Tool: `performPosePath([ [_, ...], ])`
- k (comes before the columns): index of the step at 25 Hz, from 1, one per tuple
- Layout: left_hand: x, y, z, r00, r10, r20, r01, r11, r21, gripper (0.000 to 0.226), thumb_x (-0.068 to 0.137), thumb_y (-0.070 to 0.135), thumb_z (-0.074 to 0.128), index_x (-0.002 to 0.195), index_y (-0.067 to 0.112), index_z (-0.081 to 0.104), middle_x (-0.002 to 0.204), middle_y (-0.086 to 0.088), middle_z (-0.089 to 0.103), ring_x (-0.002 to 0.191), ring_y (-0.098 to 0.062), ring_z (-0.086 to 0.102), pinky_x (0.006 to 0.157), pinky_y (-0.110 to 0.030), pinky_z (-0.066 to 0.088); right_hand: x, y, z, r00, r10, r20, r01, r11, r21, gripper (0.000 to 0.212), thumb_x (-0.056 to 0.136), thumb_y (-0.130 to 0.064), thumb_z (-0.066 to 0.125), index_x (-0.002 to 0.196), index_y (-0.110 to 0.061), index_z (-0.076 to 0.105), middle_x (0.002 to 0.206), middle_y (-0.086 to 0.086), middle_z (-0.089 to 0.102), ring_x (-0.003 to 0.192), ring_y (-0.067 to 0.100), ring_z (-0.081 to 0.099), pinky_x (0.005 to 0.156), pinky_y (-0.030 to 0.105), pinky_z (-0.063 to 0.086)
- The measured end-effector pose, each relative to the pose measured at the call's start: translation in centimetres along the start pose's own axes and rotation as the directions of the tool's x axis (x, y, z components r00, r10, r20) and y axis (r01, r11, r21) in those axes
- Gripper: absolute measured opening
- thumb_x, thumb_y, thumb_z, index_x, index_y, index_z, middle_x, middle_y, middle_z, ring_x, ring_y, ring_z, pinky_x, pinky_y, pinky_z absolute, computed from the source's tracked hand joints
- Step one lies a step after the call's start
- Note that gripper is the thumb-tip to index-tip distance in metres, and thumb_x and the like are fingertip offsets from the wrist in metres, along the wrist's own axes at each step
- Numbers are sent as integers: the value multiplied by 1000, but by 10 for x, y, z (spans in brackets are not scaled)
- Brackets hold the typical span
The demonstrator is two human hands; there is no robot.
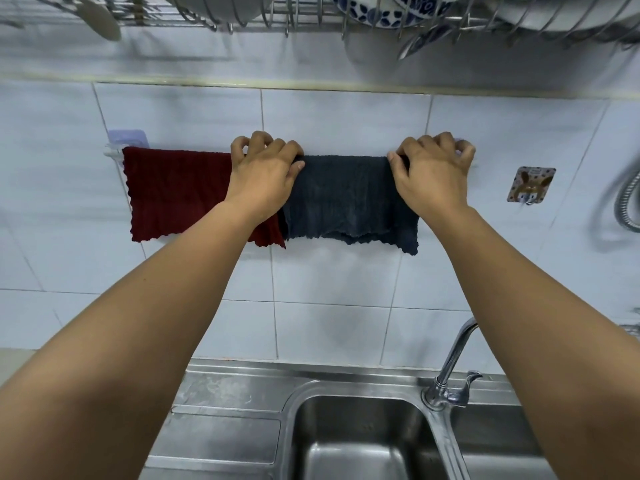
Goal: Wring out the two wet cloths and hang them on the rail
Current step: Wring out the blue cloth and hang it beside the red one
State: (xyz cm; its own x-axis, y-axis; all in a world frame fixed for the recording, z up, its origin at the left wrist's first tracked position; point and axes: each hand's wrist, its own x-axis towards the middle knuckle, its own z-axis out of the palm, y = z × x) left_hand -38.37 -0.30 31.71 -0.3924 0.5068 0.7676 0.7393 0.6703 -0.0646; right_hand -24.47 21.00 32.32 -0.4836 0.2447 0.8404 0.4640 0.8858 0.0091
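Rail [112,153] mostly hidden under cloths. Left hand [265,178] and right hand [433,174] pinched top corners of dark grey cloth [349,199]; scalloped, ribbed red cloth [176,192] hung mid-left.

A red cloth [173,192] and a dark cloth [349,199] are draped side by side over the rail [112,153].

steel sink [363,441] below, chrome tap [450,368] at its right rim, dish rack [277,15] overhead holding blue-patterned bowl [381,12], rabbit wall hook [530,185] right, white tiled wall [346,289]
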Motion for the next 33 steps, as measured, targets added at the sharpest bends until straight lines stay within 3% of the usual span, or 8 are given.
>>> performPosePath([
  [12, -33, 0, 7, 995, -36, -98, 39, 999, 27, 46, 92, 29, 54, 137, 23, 44, 145, -3, 45, 133, -28, 37, 104, -45, 22, -26, 5, -1, 997, 29, -73, -24, 997, 72, 31, 92, -35, 47, 117, -20, 58, 121, 5, 59, 118, 28, 45, 102, 45, 25],
  [15, -68, 30, 22, 952, -218, -213, 172, 961, -216, 28, 92, 31, 55, 114, 15, 54, 110, -5, 58, 102, -24, 52, 85, -35, 33, -53, -1, 6, 958, 222, -184, -186, 963, 193, 34, 89, -38, 50, 116, -18, 53, 118, 6, 56, 112, 27, 47, 96, 41, 31],
  [17, -93, 52, 35, 895, -444, 39, 397, 755, -522, 30, 93, 42, 52, 91, 12, 58, 82, -1, 63, 87, -22, 57, 76, -33, 38, -75, -6, 18, 913, 396, -94, -349, 881, 319, 42, 88, -44, 53, 117, -14, 51, 118, 7, 55, 111, 27, 48, 93, 40, 34],
  [19, -106, 63, 47, 673, -549, 495, 705, 275, -653, 47, 92, 54, 48, 87, 9, 62, 82, -2, 69, 92, -21, 62, 76, -35, 47, -93, -8, 33, 853, 519, 65, -504, 784, 361, 54, 87, -53, 55, 120, -10, 49, 122, 9, 54, 114, 29, 48, 95, 42, 35],
  [22, -99, 72, 47, 405, -345, 847, 815, -284, -506, 58, 87, 63, 50, 115, 12, 59, 116, -2, 63, 104, -18, 60, 86, -32, 49, -101, -7, 46, 732, 628, 264, -677, 627, 386, 63, 84, -63, 53, 120, -11, 52, 123, 8, 54, 118, 29, 47, 97, 45, 34],
  [26, -77, 79, 48, 417, -399, 817, 559, -596, -577, 43, 88, 47, 62, 116, 15, 53, 130, -4, 58, 114, -17, 58, 106, -34, 44, -92, -3, 52, 631, 648, 426, -767, 437, 471, 45, 86, -62, 50, 98, -20, 58, 110, 3, 60, 109, 26, 51, 97, 46, 33],
  [29, -74, 84, 52, 408, -420, 811, 399, -717, -572, 26, 90, 34, 64, 109, 19, 54, 119, 0, 63, 107, -16, 61, 110, -35, 40, -94, -1, 47, 640, 594, 488, -730, 272, 627, 29, 91, -47, 55, 74, -27, 42, 79, -5, 54, 81, 19, 53, 91, 42, 41],
  [33, -83, 88, 40, 466, -391, 794, 189, -832, -521, 21, 91, 17, 65, 110, 11, 57, 110, -8, 67, 100, -20, 65, 100, -34, 49, -101, -1, 31, 664, 579, 473, -673, 187, 716, 28, 92, -34, 58, 74, -23, 40, 78, -3, 54, 79, 22, 59, 69, 26, 48],
])
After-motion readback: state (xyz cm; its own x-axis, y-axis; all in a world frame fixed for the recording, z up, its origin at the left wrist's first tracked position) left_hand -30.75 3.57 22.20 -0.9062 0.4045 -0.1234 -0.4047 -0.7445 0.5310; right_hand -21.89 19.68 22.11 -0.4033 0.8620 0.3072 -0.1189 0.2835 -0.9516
